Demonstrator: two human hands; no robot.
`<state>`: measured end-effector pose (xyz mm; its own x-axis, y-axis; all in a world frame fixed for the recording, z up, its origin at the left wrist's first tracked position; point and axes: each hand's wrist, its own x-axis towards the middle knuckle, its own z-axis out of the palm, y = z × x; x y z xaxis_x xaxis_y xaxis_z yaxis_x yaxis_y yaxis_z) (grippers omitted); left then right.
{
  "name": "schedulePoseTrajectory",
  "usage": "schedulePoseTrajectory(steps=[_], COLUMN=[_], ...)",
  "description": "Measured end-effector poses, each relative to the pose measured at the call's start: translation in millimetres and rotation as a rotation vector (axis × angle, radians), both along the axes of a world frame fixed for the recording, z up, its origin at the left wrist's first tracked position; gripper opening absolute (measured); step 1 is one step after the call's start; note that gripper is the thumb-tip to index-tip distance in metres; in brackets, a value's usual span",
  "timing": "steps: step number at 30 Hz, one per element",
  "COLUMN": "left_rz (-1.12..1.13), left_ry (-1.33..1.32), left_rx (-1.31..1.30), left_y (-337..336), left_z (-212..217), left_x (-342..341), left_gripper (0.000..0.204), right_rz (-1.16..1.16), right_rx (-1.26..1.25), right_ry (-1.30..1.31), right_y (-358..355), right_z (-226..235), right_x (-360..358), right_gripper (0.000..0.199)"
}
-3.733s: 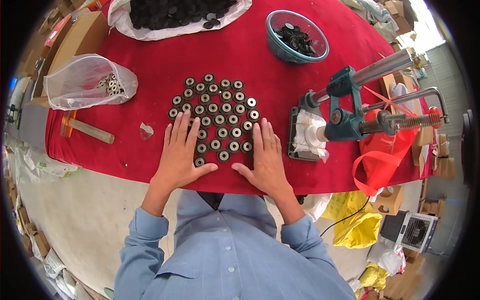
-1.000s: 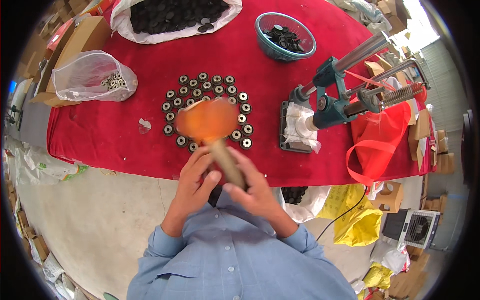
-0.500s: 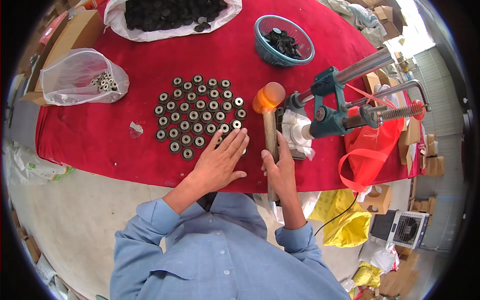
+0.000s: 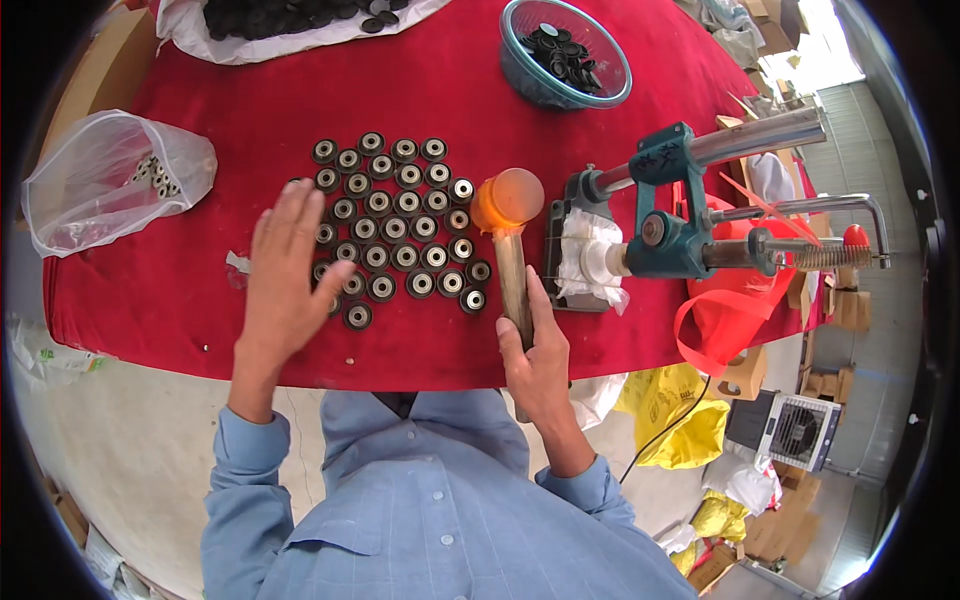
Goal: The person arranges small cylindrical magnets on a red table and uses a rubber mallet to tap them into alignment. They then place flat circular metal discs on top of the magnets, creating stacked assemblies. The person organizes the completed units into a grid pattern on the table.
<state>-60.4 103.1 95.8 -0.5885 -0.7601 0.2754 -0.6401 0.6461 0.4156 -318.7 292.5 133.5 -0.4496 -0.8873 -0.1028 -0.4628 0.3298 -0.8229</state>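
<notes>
A: So, mid-step: holding the mallet point(image 4: 508, 235) over the red cloth point(image 4: 200, 300), just right of the cluster of black rings point(image 4: 395, 225), orange head hovering at the cluster's right edge.

B: And the grip?

A: Right hand point(image 4: 535, 365) wrapped around the wooden handle low down, near the cloth's front edge, fingers closed on it. Left hand point(image 4: 285, 275) flat and spread wide, holding nothing, resting on the cluster's left side, covering a few rings.

B: Next move, judging from this?

A: Probably bringing the head down on the rings, 1 at a time, with the left hand steadying the rows. Calls for aim, and for keeping those spread fingers out from under.

B: Anything else near?

A: Right of the cluster, a teal press point(image 4: 670, 215); beyond it, a blue bowl point(image 4: 610, 95) of dark parts; left of it, a clear bag point(image 4: 110, 180).
</notes>
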Motion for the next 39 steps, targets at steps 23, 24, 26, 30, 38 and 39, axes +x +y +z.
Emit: schedulePoseTrajectory(steps=[23,24,26,30,38,39], left_rz=[-0.044,-0.045,-0.05,-0.066,-0.157,-0.158], left_ry=[-0.027,-0.017,0.011,0.072,-0.019,-0.029], left_rx=[-0.055,-0.045,-0.027,-0.009,0.015,0.007], left_y=[-55,-55,-57,-53,-34,-33], left_z=[-29,-30,-33,-26,-15,-15], left_x=[2,3,5,4,8,7], left_gripper=[0.077,0.077,0.076,0.081,0.109,0.111], right_rz=[-0.148,-0.147,-0.154,-0.2,-0.135,-0.163], right_rx=[0.008,-0.001,0.007,0.022,0.002,-0.001], right_ry=[-0.126,-0.133,-0.098,-0.083,0.016,-0.046], right_y=[34,26,22,22,22,19], right_z=[-17,-19,-19,-16,-20,-13], right_x=[19,15,12,16,8,11], right_gripper=[0.071,0.07,0.069,0.066,0.065,0.065])
